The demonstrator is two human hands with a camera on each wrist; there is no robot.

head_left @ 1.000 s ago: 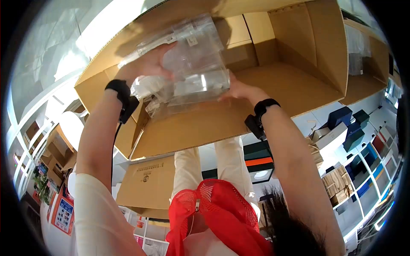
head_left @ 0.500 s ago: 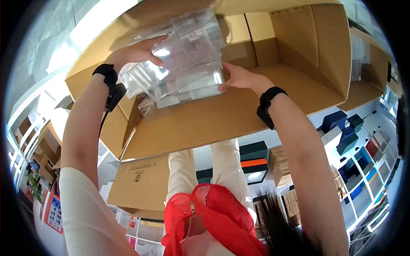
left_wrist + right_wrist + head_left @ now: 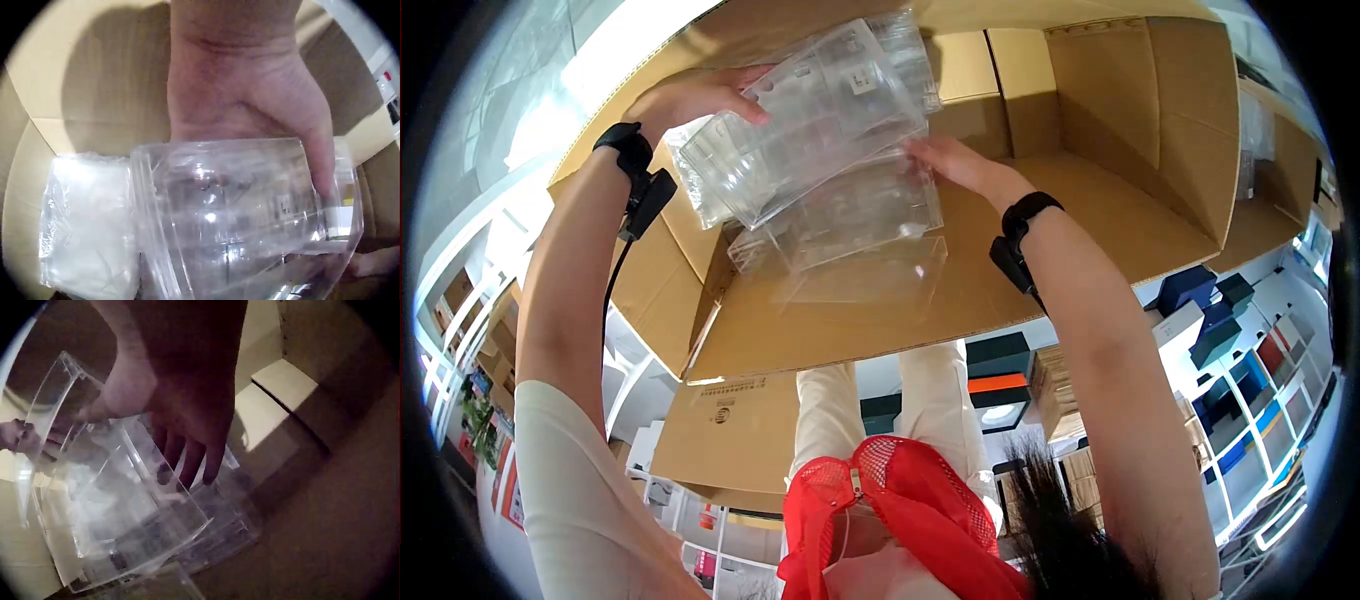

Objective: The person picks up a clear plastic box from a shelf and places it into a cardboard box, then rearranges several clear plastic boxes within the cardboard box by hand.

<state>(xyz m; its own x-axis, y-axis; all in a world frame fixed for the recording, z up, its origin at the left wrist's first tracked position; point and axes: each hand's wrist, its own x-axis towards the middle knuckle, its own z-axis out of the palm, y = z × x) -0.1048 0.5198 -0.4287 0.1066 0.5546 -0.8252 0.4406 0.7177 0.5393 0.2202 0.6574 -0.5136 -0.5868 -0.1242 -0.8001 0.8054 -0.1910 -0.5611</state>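
A clear plastic box with a small white label is tilted above more clear plastic pieces inside a large cardboard carton. My left hand grips its upper left edge, thumb over the near face; in the left wrist view the fingers show faintly through the plastic. At its right edge is my right hand. The right wrist view has that thumb on one side of the box wall and the fingers on the other. A flat clear piece lies lower on the carton floor.
A bag-wrapped clear pack lies left of the box inside the carton. Another carton stands at the right, and a closed one is below. Dark boxes and white shelving are on the right.
The clear box has been lifted and turned, shifting up and left with the left hand. More clear pieces now show beneath it. The right hand has moved up along its right side.
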